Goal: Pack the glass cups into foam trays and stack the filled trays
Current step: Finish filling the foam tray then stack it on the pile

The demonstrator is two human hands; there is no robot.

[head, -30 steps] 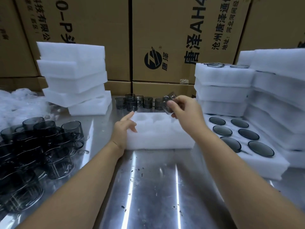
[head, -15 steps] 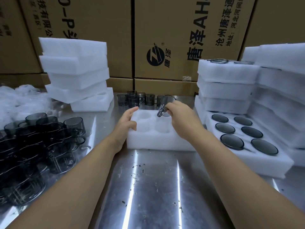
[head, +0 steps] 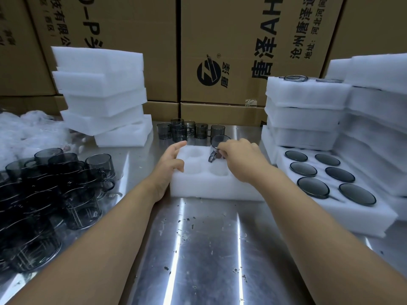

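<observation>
Steel table (head: 198,249), cartons behind. Foam tray (head: 209,188): centre. Glass cup (head: 217,143): pinched by right hand (head: 240,159), over far-row pocket, left of grip. Left hand (head: 169,164): fingers relaxed, resting on tray's left edge

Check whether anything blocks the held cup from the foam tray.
Nothing visible does. The right hand holds the glass cup at the far row of the foam tray; the pockets in view are empty, and the left hand rests on its left edge.
</observation>
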